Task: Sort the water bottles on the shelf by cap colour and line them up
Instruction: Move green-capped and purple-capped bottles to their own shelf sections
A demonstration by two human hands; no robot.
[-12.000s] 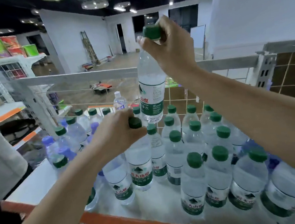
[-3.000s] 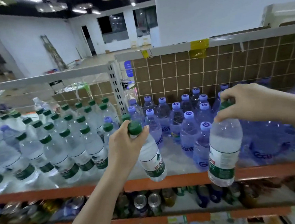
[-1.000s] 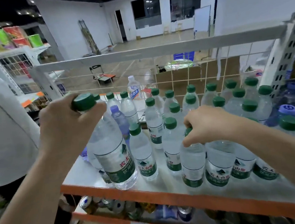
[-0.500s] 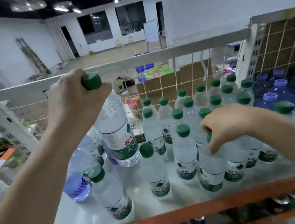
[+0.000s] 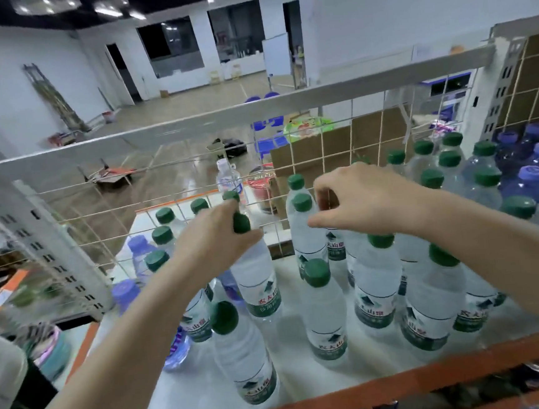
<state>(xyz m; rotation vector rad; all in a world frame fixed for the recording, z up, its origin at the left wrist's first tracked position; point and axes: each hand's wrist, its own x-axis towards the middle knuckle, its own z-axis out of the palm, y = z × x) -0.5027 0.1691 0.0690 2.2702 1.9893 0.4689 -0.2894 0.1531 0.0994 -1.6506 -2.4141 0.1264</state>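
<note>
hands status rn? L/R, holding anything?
Left hand: grips a green-capped bottle by the neck.
Right hand: holds nothing, fingers loosely curled above the bottles.

left hand (image 5: 212, 238) grips a green-capped bottle (image 5: 258, 283) by the neck, right hand (image 5: 362, 202) hovers loose at 3 o'clock, purple-capped bottles (image 5: 531, 161) way off at 2 o'clock

Green caps (image 5: 316, 272); purple caps (image 5: 532, 172); orange shelf edge (image 5: 344, 400).

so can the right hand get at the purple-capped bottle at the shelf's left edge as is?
Probably not directly. The purple-capped bottle sits far left, beyond the left hand and the green-capped bottle it grips. The right hand would have to cross over both.
</note>
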